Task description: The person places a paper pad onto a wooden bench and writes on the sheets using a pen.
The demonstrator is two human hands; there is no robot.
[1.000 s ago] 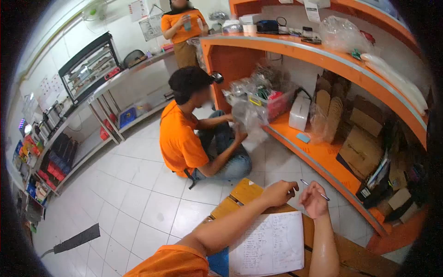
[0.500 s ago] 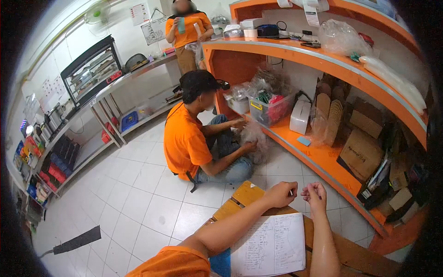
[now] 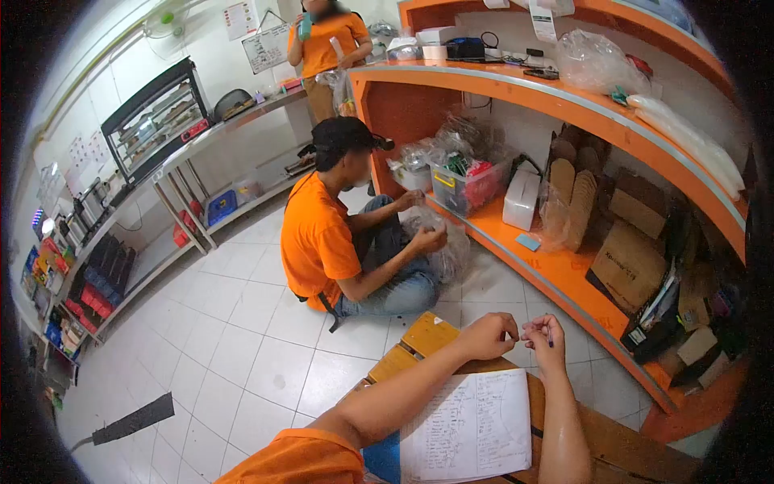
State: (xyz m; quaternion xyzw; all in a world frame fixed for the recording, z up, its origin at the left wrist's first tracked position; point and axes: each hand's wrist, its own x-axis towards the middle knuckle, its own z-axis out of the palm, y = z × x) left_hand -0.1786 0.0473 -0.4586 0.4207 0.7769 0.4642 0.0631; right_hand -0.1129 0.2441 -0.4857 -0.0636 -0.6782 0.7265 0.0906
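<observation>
Both my hands are held close together above the far edge of an open notebook filled with handwriting. My left hand is closed, its fingers curled; whatever they may pinch is too small to make out. Just to its right, my right hand is closed around a thin pen, of which only a short bluish part shows between the fingers. The fingertips of the two hands almost meet. Under the notebook is a wooden slatted table, and a blue cover edge shows at the notebook's left.
A co-worker sits on the floor ahead, handling a clear plastic bag. Another person stands behind. To the right, an orange shelf holds a plastic bin and cardboard boxes. A steel counter lines the left wall.
My hands have come closer, fingertips nearly touching. The seated co-worker's hands have risen slightly with the bag. The standing person's blue item is nearer their face. The view has shifted a little.
</observation>
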